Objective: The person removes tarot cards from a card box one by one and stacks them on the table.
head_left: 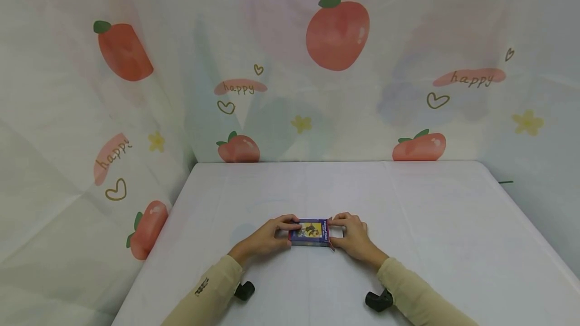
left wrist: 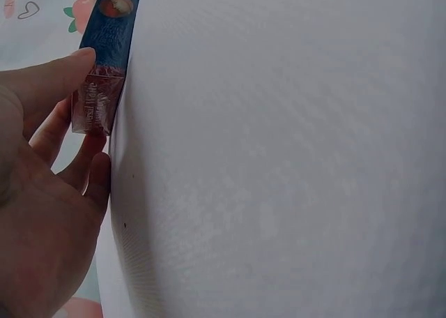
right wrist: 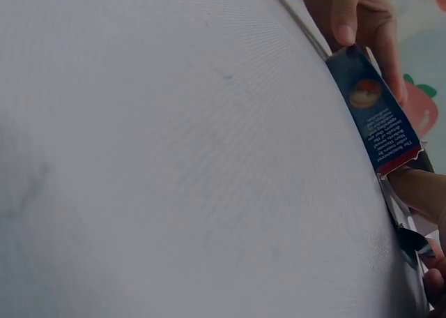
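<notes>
A small blue card box [head_left: 310, 232] with a yellow picture panel and "Universal Waite" lettering lies at the middle of the white table. Its left end is gripped by my left hand [head_left: 268, 235], thumb on the near side and fingers at the far side. At the torn-edged right end, my right hand [head_left: 355, 238] has thumb and index finger at the opening, holding the box there. In the right wrist view the thumb goes in at the mouth of the box, beside a loose flap [right wrist: 416, 242]. What lies inside is hidden.
The white table [head_left: 408, 205] extends around both hands. Behind and to the left hangs a pale curtain [head_left: 281, 29] printed with fruit, hearts and the word "happy". Black wrist mounts [head_left: 379, 301] sit under the beige sleeves [head_left: 426, 293].
</notes>
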